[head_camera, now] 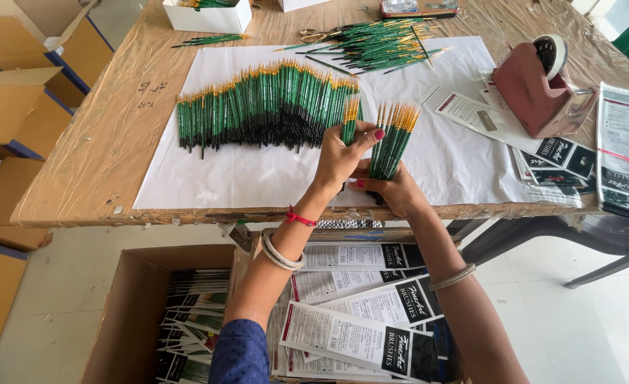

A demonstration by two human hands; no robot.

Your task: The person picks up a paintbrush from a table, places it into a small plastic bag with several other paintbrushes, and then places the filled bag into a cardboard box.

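Two bunches of green-handled paintbrushes are held upright over a white paper sheet [272, 178] at the near edge of a wooden worktop [101, 142]. The left hand [343, 158] is closed around a small bunch of brushes [350, 121], thumb pressed across the handles, the yellow-ferruled tips pointing up. The right hand [396, 190] is wrapped around the base of a larger bunch of brushes [394, 139], which fans out slightly toward its tips; the two hands are touching at the fingers. A red thread and pale bangles are worn on the left wrist, a bangle on the right forearm. Just beyond the left hand, a long row of brushes [268, 107] is laid side by side on the paper, tips away from the person. Farther back, a loose pile of brushes [378, 44] is spread near a pair of scissors [318, 34], and a white box [211, 18] is set at the far edge. To the right, a pink tape dispenser [538, 89] is seen beside printed packaging cards [556, 153], with a stack of filled packets [624, 153] at the worktop's right end. Below the worktop's edge, an open cardboard carton [129, 313] is filled with packed brush sets, and more printed cards [360, 313] are piled beside it under the arms. Flat cardboard boxes [16, 114] are stacked on the floor at the left.
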